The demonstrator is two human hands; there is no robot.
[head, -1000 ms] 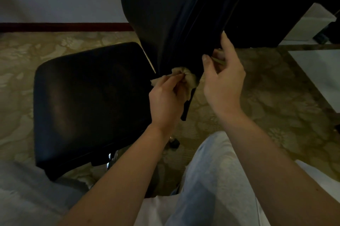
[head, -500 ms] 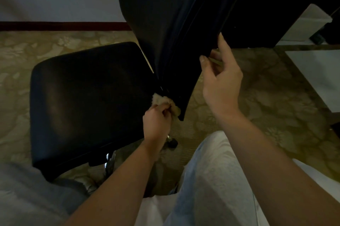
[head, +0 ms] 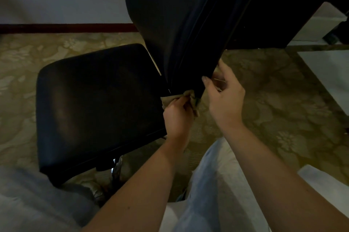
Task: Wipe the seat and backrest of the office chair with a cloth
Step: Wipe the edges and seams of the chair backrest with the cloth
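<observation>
Gripping the cloth (head: 189, 96): left hand (head: 176, 116), fingers curled round the bunched beige fabric and pressing it against the narrow bottom end of the backrest (head: 181, 24).
Cloth: crumpled, part of it spilling out below and to the right of the knuckles; it sits at the backrest's lowest point, just beside the rear edge of the seat (head: 98, 103).
Right hand (head: 225, 97): pinches the backrest's lower right edge, thumb on the near face, fingers behind it.
Backrest: black, upright, tapering downward, rising out of the top of the view.
Seat: black, padded, square with rounded corners, left of the backrest; a chrome part (head: 117, 165) shows beneath its near edge.
Floor: carpet (head: 283, 111), olive with a pale floral pattern, meeting a dark red skirting board (head: 66, 28) under a pale wall.
Foreground: both bare forearms and light trousers (head: 213, 194).
</observation>
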